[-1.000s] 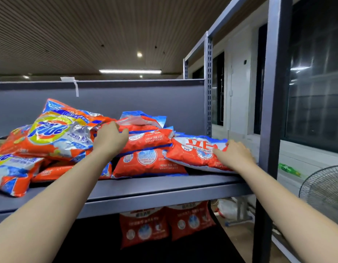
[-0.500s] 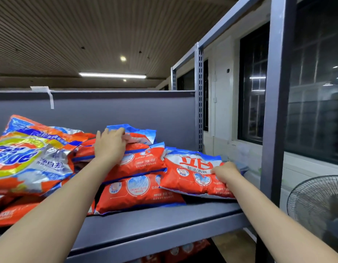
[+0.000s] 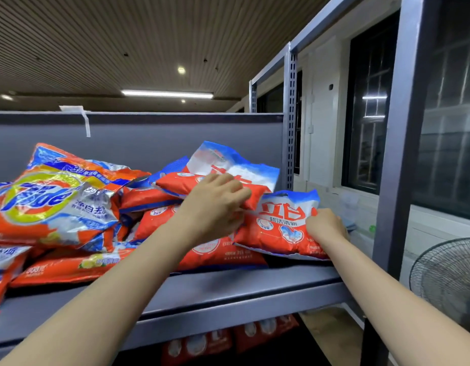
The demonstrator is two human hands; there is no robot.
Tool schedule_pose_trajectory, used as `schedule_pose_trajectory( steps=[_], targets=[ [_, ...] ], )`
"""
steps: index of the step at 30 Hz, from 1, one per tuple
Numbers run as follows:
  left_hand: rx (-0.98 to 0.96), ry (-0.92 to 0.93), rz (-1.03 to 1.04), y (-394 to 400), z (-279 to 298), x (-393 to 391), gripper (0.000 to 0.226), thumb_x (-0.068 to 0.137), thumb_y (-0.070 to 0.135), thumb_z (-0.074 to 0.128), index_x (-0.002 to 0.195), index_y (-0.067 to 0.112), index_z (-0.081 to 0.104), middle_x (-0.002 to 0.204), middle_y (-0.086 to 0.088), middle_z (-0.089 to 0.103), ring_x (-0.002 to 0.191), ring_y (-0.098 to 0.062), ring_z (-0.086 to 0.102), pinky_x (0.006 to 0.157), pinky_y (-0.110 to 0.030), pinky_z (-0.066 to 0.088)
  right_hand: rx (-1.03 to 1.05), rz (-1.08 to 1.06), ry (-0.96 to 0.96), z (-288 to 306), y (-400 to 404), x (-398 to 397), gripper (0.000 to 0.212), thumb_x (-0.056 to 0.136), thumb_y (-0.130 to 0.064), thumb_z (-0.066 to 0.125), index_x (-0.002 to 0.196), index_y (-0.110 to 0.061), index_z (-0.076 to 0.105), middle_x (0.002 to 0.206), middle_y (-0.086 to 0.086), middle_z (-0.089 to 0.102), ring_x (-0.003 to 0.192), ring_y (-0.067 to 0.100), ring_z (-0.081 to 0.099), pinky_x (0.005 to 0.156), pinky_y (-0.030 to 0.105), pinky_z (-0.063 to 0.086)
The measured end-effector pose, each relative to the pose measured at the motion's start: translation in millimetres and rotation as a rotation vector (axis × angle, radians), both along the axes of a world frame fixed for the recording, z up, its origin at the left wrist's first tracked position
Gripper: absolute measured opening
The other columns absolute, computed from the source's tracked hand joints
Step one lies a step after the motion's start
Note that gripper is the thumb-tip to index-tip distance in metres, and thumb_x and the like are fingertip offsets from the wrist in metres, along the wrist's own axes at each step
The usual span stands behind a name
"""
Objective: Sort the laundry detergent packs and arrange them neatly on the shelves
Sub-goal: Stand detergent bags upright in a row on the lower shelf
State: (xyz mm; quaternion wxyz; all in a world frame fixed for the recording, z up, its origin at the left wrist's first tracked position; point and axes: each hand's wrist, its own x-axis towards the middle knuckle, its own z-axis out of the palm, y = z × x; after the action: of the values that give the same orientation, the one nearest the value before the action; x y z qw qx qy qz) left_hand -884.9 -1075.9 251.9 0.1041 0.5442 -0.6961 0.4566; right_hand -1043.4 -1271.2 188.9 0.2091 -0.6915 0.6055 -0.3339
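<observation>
Several orange, blue and white detergent packs lie heaped on a grey metal shelf (image 3: 228, 289). My left hand (image 3: 215, 204) grips an orange and white pack (image 3: 236, 167) and holds it tilted above the pile's middle. My right hand (image 3: 324, 224) holds the right edge of another orange pack (image 3: 276, 228) lying at the shelf's right end. A big Tide pack (image 3: 54, 204) tops the left side of the heap. Flatter orange packs (image 3: 218, 256) lie underneath.
A grey back panel (image 3: 138, 143) closes the shelf behind the heap. Upright posts (image 3: 402, 154) stand at the right front and rear (image 3: 290, 114). More orange packs (image 3: 228, 339) sit on the shelf below. A floor fan (image 3: 444, 276) stands at the right, beyond the post.
My left hand moved right and lifted a pack off the pile's top, tilting it up. My right hand stayed on the right pack. The camera moved closer.
</observation>
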Motion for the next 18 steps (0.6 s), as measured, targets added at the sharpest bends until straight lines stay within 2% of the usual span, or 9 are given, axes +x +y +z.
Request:
schedule_pose_trajectory(
  steps=[2,4,6,8,10,13,15,16,18],
  targets=[
    [0.096,0.112,-0.045,-0.6,-3.8,-6.3,0.029,0.073,0.038,0.064,0.084,0.012,0.058,0.084,-0.002,0.059,0.082,-0.025,0.053,0.072,-0.034,0.039,-0.019,-0.003,0.001,-1.1,2.7,-0.2,0.033,0.095,-0.025,0.040,0.118,-0.012,0.059,0.116,0.016,0.061,0.106,0.036,0.056,0.081,0.035,0.043],
    [0.213,0.434,-0.113,-2.0,0.6,-5.3,0.043,0.074,0.060,0.054,0.080,0.018,0.056,0.081,0.005,0.053,0.079,-0.015,0.047,0.071,-0.033,0.038,-0.053,-0.005,-0.007,-2.8,4.3,-0.8,0.034,0.096,-0.025,0.040,0.122,-0.015,0.058,0.120,0.016,0.059,0.108,0.036,0.055,0.077,0.033,0.037],
    [0.156,0.716,-0.126,-11.1,9.2,4.5,0.048,0.076,0.068,0.045,0.079,0.022,0.060,0.086,0.005,0.060,0.086,-0.014,0.052,0.077,-0.034,0.041,-0.091,0.008,-0.016,-4.3,6.0,-2.1,0.034,0.096,-0.025,0.040,0.124,-0.018,0.058,0.122,0.016,0.059,0.108,0.035,0.054,0.076,0.033,0.034],
    [-0.054,0.756,0.202,-22.4,18.8,24.7,0.046,0.084,0.060,0.044,0.098,0.022,0.065,0.109,-0.004,0.064,0.106,-0.025,0.052,0.087,-0.037,0.038,-0.135,0.026,-0.029,-5.9,7.4,-3.5,0.033,0.097,-0.026,0.037,0.120,-0.019,0.060,0.118,0.016,0.061,0.102,0.034,0.055,0.076,0.033,0.036],
    [-0.033,0.884,0.569,-27.5,25.0,47.7,0.050,0.090,0.049,0.041,0.121,0.013,0.056,0.128,-0.015,0.056,0.120,-0.037,0.046,0.096,-0.040,0.036,-0.179,0.035,-0.064,-8.5,9.7,-4.5,0.034,0.098,-0.028,0.034,0.118,-0.020,0.061,0.112,0.014,0.063,0.099,0.034,0.056,0.079,0.034,0.041],
    [0.096,1.154,0.656,-28.5,25.5,66.1,0.050,0.091,0.042,0.043,0.126,0.008,0.052,0.134,-0.016,0.052,0.126,-0.037,0.042,0.102,-0.038,0.036,-0.271,0.018,-0.135,-12.6,13.3,-6.9,0.035,0.100,-0.034,0.030,0.107,-0.022,0.062,0.103,0.012,0.065,0.084,0.030,0.054,0.071,0.033,0.040],
    [0.035,1.212,0.611,-26.1,28.6,64.2,0.042,0.087,0.041,0.049,0.113,0.008,0.057,0.119,-0.015,0.059,0.111,-0.035,0.053,0.091,-0.035,0.042,-0.345,0.007,-0.168,-15.2,16.7,-8.8,0.035,0.101,-0.037,0.029,0.100,-0.021,0.060,0.097,0.011,0.065,0.081,0.029,0.054,0.068,0.032,0.037],
    [0.001,1.269,0.583,-22.8,30.6,60.7,0.034,0.085,0.039,0.053,0.101,0.010,0.057,0.104,-0.012,0.061,0.095,-0.032,0.057,0.079,-0.033,0.044,-0.379,0.004,-0.183,-16.4,18.8,-9.6,0.035,0.101,-0.037,0.029,0.099,-0.020,0.059,0.095,0.010,0.065,0.080,0.029,0.055,0.067,0.032,0.037],
    [-0.057,1.480,0.507,-14.7,32.3,55.0,0.023,0.081,0.031,0.059,0.077,0.010,0.050,0.075,-0.005,0.054,0.064,-0.021,0.051,0.056,-0.028,0.037,-0.436,-0.007,-0.215,-18.5,23.5,-11.6,0.033,0.102,-0.037,0.029,0.100,-0.020,0.057,0.088,0.009,0.064,0.075,0.026,0.053,0.066,0.031,0.035]
  ],
)
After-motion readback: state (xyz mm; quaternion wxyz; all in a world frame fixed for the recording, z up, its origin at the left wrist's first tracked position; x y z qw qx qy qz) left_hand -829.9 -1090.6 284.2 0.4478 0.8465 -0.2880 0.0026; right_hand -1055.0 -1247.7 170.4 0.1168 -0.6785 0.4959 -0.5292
